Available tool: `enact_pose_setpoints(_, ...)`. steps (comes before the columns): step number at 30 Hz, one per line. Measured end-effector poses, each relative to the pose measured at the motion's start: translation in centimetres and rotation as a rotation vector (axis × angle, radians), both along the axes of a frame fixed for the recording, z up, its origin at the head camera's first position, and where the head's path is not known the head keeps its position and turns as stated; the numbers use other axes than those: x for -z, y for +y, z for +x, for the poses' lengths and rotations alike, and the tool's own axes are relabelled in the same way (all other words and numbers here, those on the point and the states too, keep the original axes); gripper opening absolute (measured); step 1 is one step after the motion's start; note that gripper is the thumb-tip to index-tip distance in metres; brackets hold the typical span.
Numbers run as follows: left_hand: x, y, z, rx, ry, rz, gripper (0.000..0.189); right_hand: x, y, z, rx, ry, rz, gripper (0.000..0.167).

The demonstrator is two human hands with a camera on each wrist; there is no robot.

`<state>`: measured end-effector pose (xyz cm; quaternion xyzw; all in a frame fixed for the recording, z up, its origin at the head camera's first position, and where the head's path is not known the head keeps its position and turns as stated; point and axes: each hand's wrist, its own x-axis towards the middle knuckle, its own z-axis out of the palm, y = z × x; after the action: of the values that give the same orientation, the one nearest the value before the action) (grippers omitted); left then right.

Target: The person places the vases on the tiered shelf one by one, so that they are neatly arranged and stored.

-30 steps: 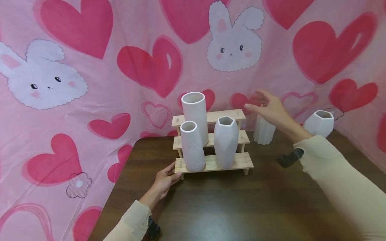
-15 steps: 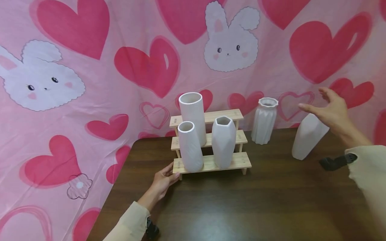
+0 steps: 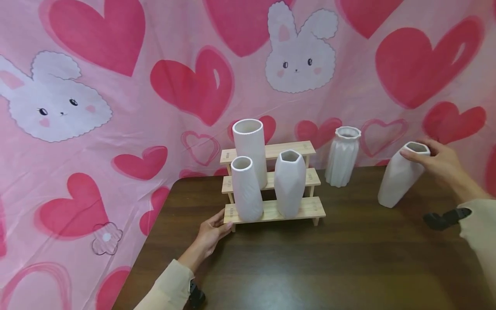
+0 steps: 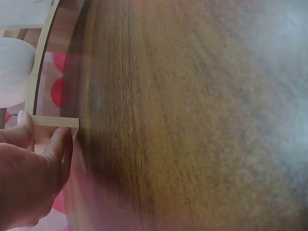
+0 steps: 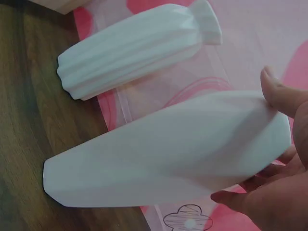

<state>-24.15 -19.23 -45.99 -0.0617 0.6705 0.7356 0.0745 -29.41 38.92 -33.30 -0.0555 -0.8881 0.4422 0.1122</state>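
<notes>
The right hand (image 3: 443, 161) holds the right vase (image 3: 397, 183) near its rim: the thumb lies against one side, the fingers curl on the opposite side. This vase is white and faceted, with an angular mouth facing up. Its base rests on the table (image 3: 348, 267), toward the rear right.

The left hand (image 3: 209, 234) pinches the left end of the rack (image 3: 315, 207) at its lowest step, thumb on the upper face, fingers at the leg below. The rack is pale wood with three steps, rising toward the rear.

Two white vases stand on the lowest step: the slim vase (image 3: 246, 193), round-mouthed, at left, and the angular vase (image 3: 289, 185), faceted, right of centre. The tall vase (image 3: 249, 144), a cylinder, stands behind the slim vase, on the middle step.

The fluted vase (image 3: 342, 161), white with a scalloped rim, stands upright on the table between the rack and the right vase, apart from both.

Behind the table hangs a pink cloth (image 3: 174, 26) printed with hearts and rabbits.
</notes>
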Motion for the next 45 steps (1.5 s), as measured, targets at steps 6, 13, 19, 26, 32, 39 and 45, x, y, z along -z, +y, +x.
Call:
enact_pose_setpoints(6,-0.1,0.0,0.1,0.003,-0.001,0.001,0.059,0.5,-0.5,0.3,0.030,0.044,-0.061,0.027)
enact_pose_setpoints(13,0.0,0.0,0.1,0.002,0.000,0.005,0.059,1.1,-0.3,0.4,-0.012,0.076,-0.082,0.037)
enact_pose_setpoints(19,-0.1,0.1,0.0,-0.009,-0.012,0.009,0.060,1.2,-0.1,0.4,-0.013,0.081,-0.074,0.038)
enact_pose_setpoints(26,-0.1,0.1,0.0,-0.008,-0.021,-0.004,0.059,1.2,0.0,0.4,-0.005,0.091,-0.038,0.035)
enact_pose_setpoints(32,-0.2,0.1,0.2,0.006,-0.021,-0.005,0.060,1.2,-0.2,0.6,-0.005,0.102,-0.073,0.032)
enact_pose_setpoints(39,-0.2,0.1,0.1,-0.008,-0.020,-0.005,0.059,0.9,-0.9,1.0,0.042,0.162,-0.113,0.030)
enact_pose_setpoints(45,-0.2,0.1,-0.1,-0.010,-0.020,-0.003,0.059,-0.5,-2.0,1.6,0.078,0.132,-0.098,0.028)
